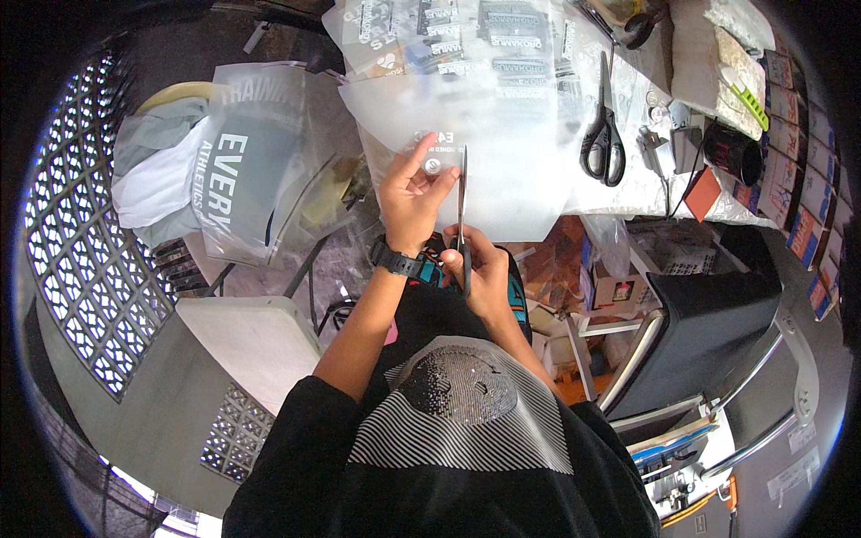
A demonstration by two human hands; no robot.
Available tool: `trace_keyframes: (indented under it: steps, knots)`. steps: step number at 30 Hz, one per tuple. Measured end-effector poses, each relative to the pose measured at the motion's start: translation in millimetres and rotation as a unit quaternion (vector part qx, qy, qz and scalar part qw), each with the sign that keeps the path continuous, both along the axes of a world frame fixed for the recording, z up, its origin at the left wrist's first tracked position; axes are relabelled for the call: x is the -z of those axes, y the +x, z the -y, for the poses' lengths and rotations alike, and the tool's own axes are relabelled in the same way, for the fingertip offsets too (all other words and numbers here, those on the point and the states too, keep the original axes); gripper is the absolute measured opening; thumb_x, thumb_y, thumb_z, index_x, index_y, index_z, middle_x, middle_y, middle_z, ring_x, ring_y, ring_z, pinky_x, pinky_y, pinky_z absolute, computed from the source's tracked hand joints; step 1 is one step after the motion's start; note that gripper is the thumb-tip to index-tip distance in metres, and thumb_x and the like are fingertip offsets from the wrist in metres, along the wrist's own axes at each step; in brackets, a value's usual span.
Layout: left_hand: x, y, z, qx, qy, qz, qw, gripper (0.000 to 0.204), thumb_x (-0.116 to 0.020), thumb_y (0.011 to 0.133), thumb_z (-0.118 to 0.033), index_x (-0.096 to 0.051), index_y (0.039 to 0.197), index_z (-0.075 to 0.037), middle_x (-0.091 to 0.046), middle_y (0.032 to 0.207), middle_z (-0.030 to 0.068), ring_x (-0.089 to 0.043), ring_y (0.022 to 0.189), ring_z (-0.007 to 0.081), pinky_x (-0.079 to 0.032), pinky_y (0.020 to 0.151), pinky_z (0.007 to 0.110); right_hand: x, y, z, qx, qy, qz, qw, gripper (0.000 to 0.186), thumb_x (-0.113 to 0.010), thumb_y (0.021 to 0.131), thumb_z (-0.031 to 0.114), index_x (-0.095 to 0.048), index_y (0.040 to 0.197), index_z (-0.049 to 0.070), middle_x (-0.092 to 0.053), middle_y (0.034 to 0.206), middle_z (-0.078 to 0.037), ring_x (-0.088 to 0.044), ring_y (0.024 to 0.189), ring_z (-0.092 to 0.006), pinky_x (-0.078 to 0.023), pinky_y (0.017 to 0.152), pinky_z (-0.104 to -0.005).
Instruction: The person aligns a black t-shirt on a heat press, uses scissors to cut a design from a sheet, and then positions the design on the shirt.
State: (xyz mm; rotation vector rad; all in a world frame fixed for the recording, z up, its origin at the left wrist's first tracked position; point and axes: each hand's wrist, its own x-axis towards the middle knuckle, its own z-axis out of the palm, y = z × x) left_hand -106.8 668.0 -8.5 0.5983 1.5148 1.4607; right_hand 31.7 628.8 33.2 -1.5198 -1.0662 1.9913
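The right hand (482, 271) was closed around the handles of the scissors (462, 211), blades pointing forward across the translucent sheet (516, 184). The sheet lay on the worktop (628, 199), overhanging its front edge. The left hand (411, 204) was at the sheet, grip spread, thumb and index finger parted; any hold was indeterminable

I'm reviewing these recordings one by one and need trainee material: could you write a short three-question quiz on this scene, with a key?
1. Which hand holds the slim, dark-handled metal scissors?
2. True or false: the larger black-handled scissors lie to the right of the frosted translucent sheet.
3. On which side is the black wristwatch worn? A, the person's right; B, the person's left.

Key: 1. The right hand. 2. True. 3. B.
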Motion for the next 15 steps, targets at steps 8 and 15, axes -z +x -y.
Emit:
trace_keyframes:
  steps: [8, 15]
  knots:
    - [-1.5, -2.1, -0.5, 0.016, -0.036, -0.021, 0.999, 0.052, -0.070, 0.084, 0.008, -0.056, 0.133, 0.000, -0.057, 0.123, 0.0052, -0.060, 0.096, 0.0106, -0.053, 0.083, 0.025, -7.5, -1.9, -4.6, -0.007, 0.005, 0.030, 1.000, 0.047, -0.076, 0.086, 0.032, -0.063, 0.111, -0.006, -0.059, 0.061, -0.004, -0.058, 0.052, -0.0090, -0.045, 0.047, -0.0257]
    - [-4.3, -2.8, -1.7, 0.022, -0.039, -0.040, 0.998, 0.052, -0.070, 0.083, 0.008, -0.056, 0.133, 0.001, -0.058, 0.122, 0.0059, -0.060, 0.097, 0.0109, -0.054, 0.083, 0.025, -5.6, -2.0, -2.0, -0.007, 0.028, 0.035, 0.999, 0.047, -0.077, 0.085, 0.030, -0.062, 0.111, -0.006, -0.060, 0.061, -0.005, -0.058, 0.050, -0.0090, -0.045, 0.046, -0.0262]
